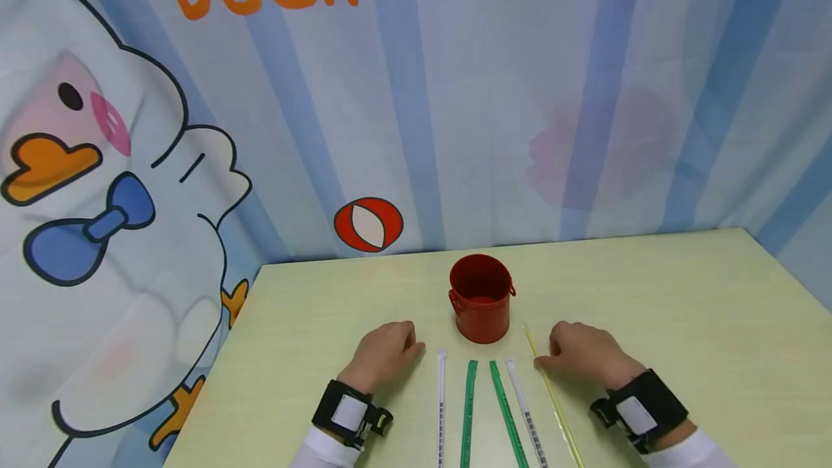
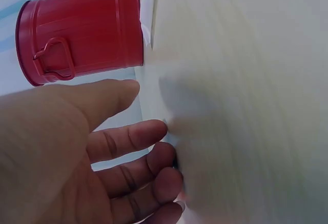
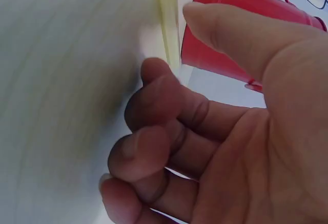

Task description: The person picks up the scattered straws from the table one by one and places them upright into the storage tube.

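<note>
My left hand (image 1: pixel 382 354) rests on the table left of a red bucket (image 1: pixel 482 320), its fingers loosely bent around nothing. On the other side, my right hand (image 1: pixel 588 352) lies with relaxed, curled fingers. Its thumb tip is beside a thin yellow wrapped straw (image 1: pixel 551 390); whether they touch I cannot tell. In the right wrist view the yellow straw (image 3: pixel 166 19) runs past the fingertips, with nothing in the palm. Between the hands lie a white wrapped straw (image 1: pixel 441 403), a green one (image 1: pixel 469 410), another green one (image 1: pixel 507 410) and a second white one (image 1: pixel 525 410).
The pale wooden table (image 1: pixel 702 323) ends at a blue striped curtain (image 1: pixel 494 92) printed with a white duck (image 1: pixel 162 251). Small handle loops stick out from the bucket's sides; its mouth faces up. The straws' near ends run out of the head view.
</note>
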Motion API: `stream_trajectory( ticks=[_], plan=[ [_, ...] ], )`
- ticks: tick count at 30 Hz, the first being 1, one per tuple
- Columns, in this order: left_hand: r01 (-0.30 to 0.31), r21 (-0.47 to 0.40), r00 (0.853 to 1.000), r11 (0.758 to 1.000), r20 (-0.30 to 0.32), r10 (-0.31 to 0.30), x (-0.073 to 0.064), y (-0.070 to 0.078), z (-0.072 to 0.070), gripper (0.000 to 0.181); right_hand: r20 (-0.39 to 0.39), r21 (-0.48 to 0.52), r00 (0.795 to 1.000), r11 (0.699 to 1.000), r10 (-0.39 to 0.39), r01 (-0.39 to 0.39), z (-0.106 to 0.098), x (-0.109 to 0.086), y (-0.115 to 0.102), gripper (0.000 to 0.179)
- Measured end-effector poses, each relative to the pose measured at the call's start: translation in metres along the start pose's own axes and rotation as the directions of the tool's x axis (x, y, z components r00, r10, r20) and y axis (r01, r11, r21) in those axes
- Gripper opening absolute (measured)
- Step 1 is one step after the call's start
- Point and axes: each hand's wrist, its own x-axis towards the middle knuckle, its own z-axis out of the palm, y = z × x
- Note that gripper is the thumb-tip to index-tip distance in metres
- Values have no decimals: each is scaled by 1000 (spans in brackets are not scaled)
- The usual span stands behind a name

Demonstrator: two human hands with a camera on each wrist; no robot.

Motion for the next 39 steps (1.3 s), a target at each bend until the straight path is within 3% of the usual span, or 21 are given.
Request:
stream_trajectory(
  ticks=[8, 21, 32, 39],
  plan=[
    [9, 3, 1000, 1000, 2, -9, 0, 0, 1, 23, 4, -28, 999, 999, -33, 33, 4, -1, -5, 28],
    [0, 0, 1000, 1000, 3, 0, 0, -1, 1, 24, 37, -23, 999, 1000, 2, -2, 3, 1, -7, 18],
    [1, -12, 1000, 1000, -3, -1, -2, 1, -3, 24, -119, -17, 986, 993, -114, 113, -13, -5, -1, 35],
    [3, -7, 1000, 1000, -2, -3, -2, 1, -2, 24, -182, -12, 967, 983, -180, 181, -26, -10, 1, 31]
  ],
)
